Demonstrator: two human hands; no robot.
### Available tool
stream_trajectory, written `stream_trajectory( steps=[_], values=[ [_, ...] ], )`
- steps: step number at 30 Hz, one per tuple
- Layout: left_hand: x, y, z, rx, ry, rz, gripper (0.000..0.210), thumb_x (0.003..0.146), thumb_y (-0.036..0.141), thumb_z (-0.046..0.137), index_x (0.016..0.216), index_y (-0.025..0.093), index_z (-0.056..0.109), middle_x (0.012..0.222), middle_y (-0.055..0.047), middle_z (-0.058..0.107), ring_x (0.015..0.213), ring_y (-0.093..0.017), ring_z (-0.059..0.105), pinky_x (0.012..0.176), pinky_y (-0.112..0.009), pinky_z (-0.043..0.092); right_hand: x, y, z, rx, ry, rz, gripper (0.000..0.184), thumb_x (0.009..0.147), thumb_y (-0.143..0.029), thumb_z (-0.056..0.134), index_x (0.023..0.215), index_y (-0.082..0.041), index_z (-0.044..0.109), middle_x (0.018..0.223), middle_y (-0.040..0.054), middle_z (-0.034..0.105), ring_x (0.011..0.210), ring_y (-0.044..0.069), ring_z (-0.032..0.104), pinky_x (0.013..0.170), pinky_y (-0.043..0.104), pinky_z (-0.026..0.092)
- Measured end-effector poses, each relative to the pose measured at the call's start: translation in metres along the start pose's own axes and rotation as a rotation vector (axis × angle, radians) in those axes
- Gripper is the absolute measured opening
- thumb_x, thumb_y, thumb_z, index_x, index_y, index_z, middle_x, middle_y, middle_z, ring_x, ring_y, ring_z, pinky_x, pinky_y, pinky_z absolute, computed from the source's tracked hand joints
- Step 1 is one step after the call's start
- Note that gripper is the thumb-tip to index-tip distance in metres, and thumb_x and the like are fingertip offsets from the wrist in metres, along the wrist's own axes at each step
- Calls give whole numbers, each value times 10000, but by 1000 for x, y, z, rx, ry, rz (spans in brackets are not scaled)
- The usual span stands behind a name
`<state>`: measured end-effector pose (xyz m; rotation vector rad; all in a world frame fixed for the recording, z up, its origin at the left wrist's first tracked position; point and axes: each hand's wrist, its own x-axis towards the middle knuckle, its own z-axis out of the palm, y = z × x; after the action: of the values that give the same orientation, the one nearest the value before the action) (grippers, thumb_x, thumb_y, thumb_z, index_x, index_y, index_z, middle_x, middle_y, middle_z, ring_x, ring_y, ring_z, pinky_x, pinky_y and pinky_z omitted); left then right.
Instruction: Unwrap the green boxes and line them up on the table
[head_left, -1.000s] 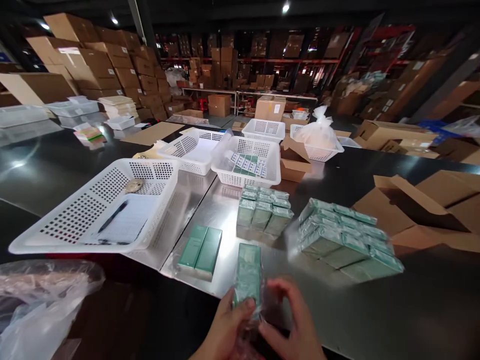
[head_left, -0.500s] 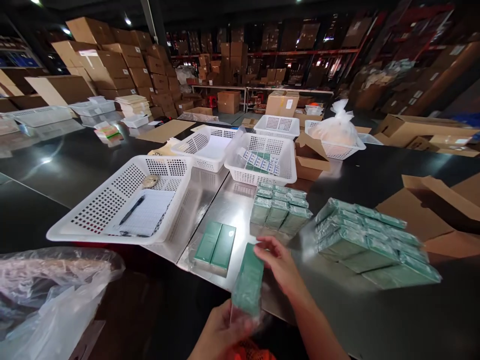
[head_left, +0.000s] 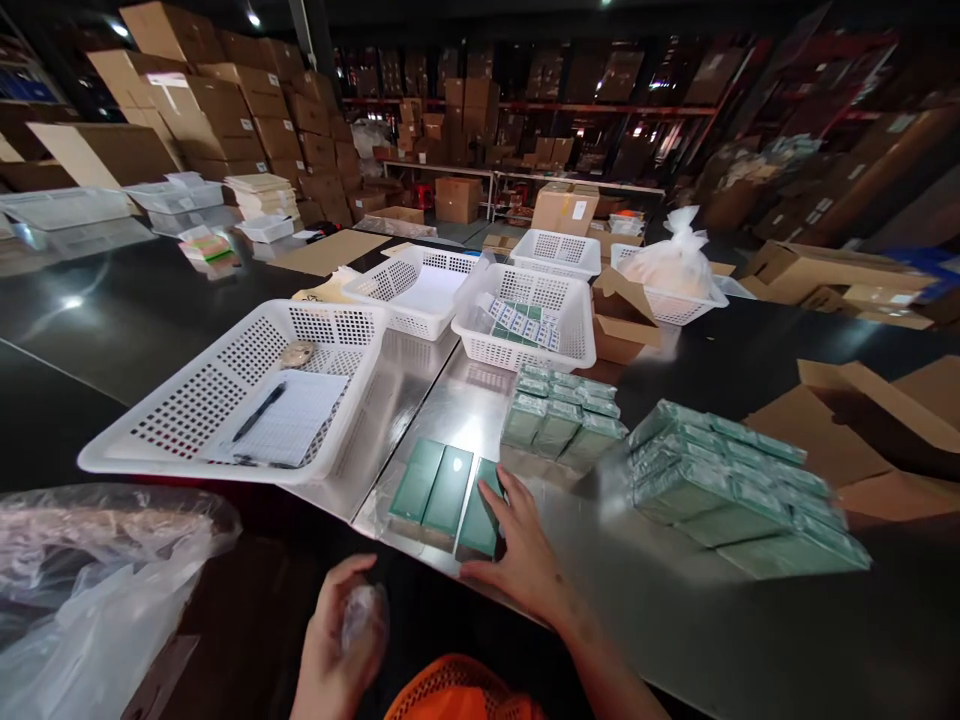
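Green box laid down beside two others

Our right hand (head_left: 525,555) rests flat, fingers spread, on the green box (head_left: 480,520) on the steel table (head_left: 442,420), just beside two unwrapped boxes (head_left: 433,487); our left hand (head_left: 337,640) is closed around crumpled clear wrap (head_left: 364,615).

A white basket (head_left: 187,400) holds a pen (head_left: 257,412) and paper. Cardboard boxes (head_left: 225,110) stack behind.

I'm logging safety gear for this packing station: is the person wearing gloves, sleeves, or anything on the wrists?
No gloves: the left hand and right hand are both bare. No sleeves, watch or bands show on the visible wrists and forearms. An orange mesh-textured garment shows at the bottom edge.
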<state>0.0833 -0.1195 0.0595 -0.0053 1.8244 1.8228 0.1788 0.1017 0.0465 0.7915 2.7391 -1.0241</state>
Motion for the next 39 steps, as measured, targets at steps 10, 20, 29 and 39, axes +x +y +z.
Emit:
stream_trajectory(
  steps=[10, 20, 29, 39],
  values=[
    [9, -36, -23, 437, -68, 323, 577, 846, 536, 630, 420, 206, 423, 557, -40, 512, 950, -148, 630, 827, -204, 460, -40, 32, -7, -24, 973, -376, 506, 866, -350, 709, 1317, -215, 522, 1338, 125, 488, 1292, 238, 474, 992, 389, 508],
    [1, 4, 12, 791, -224, 1249, 233, 845, 193, 703, 1044, 231, 588, 945, 17, 620, 745, -21, 635, 640, -87, 510, -22, 41, -84, -480, 1180, -339, 551, 933, -224, 595, 1450, -113, 438, 1405, 168, 505, 1316, 316, 470, 1040, 477, 429],
    [-13, -1, 53, 617, -493, 585, 221, 859, 463, 664, 835, 254, 729, 791, 9, 658, 684, -60, 585, 644, -152, 458, -38, 66, -83, -418, 1143, -316, 181, 989, -282, 502, 1066, -126, 552, 907, 97, 624, 718, 228, 635, 561, 361, 498],
    [-59, 29, 159, -507, -550, -168, 835, 462, 505, 944, 1101, 77, 618, 965, -152, 719, 871, -240, 698, 784, -308, 588, -163, 26, 25, 272, 828, -541, 753, 941, -368, 647, 1608, -311, 302, 1489, 146, 319, 1331, 198, 500, 885, 204, 558]
  ],
)
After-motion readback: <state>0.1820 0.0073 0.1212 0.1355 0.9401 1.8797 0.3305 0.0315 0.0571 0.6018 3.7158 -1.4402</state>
